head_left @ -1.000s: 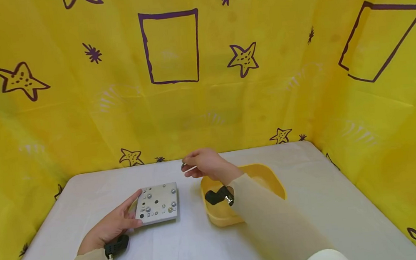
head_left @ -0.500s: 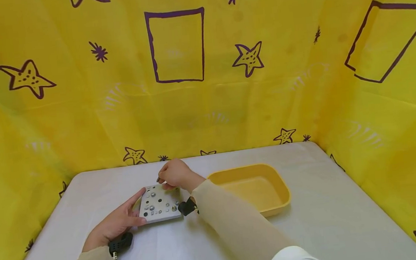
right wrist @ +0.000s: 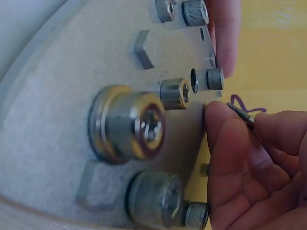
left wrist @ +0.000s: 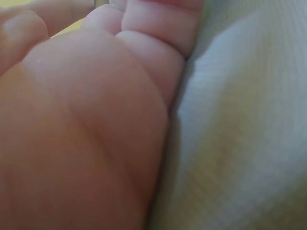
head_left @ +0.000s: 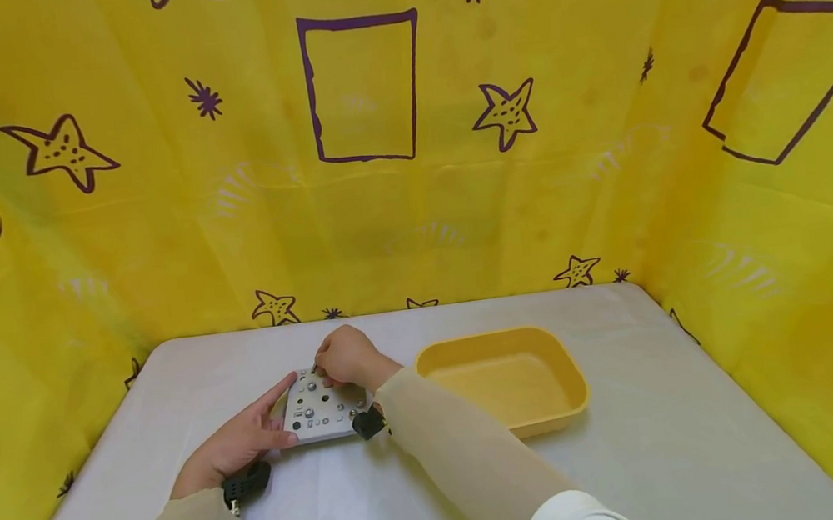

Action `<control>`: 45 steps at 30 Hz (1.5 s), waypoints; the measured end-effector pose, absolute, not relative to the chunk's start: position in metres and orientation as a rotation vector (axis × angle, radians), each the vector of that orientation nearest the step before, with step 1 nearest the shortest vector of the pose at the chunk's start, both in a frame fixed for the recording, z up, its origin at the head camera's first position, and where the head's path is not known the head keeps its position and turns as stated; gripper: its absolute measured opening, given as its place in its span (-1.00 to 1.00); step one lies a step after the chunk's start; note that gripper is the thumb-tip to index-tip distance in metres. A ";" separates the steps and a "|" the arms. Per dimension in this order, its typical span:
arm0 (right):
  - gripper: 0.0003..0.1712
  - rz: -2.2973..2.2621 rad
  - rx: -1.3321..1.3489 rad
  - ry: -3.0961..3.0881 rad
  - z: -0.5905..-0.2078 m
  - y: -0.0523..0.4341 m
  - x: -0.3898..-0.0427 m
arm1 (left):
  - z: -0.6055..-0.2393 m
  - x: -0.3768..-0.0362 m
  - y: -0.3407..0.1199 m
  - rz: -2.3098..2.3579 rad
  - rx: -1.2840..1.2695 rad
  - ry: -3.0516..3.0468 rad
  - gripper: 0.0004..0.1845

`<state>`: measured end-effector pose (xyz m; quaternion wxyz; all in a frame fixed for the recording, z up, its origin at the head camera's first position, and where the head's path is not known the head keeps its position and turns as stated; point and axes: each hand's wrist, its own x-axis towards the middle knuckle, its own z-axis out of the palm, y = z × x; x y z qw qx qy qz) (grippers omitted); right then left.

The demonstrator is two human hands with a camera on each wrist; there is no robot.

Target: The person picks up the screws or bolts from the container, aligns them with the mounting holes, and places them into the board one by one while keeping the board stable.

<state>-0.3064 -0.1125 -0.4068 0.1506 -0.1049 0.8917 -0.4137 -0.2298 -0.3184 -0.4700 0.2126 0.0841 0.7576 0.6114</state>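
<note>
A light grey metal plate, with holes and several socket-head screws standing in it, is tilted above the white table. My left hand grips its left edge, thumb at the near corner and index finger along the far one. The left wrist view holds mostly the palm and curled fingers. Over the plate's far part is my right hand, pinching a small threaded screw between thumb and fingers. In the right wrist view its threaded tip points toward the plate face, apart from it. A large socket-head screw stands nearest that camera.
To the right of the plate sits a yellow tray with raised sides. Yellow cloth walls with drawn stars and frames close off the back and both sides of the white table.
My right hand has moved left with the screw, from above the tray's far left corner to over the plate's far side. The left hand keeps its grip on the plate.
</note>
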 end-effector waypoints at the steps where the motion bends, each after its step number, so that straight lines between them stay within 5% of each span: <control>1: -0.81 -1.189 -0.305 2.562 -0.407 -0.113 -0.306 | -0.470 -0.230 -0.319 1.701 0.234 2.096 0.15; 10: -0.83 -1.169 -0.353 2.600 -0.409 -0.112 -0.306 | -0.468 -0.228 -0.316 1.738 0.272 2.065 0.15; 24: -0.72 -0.572 -0.930 2.830 -0.421 -0.109 -0.309 | -0.471 -0.228 -0.317 1.709 0.241 2.101 0.16; 45: -0.81 -0.917 -0.790 2.755 -0.427 -0.107 -0.314 | -0.467 -0.228 -0.318 1.685 0.173 2.134 0.16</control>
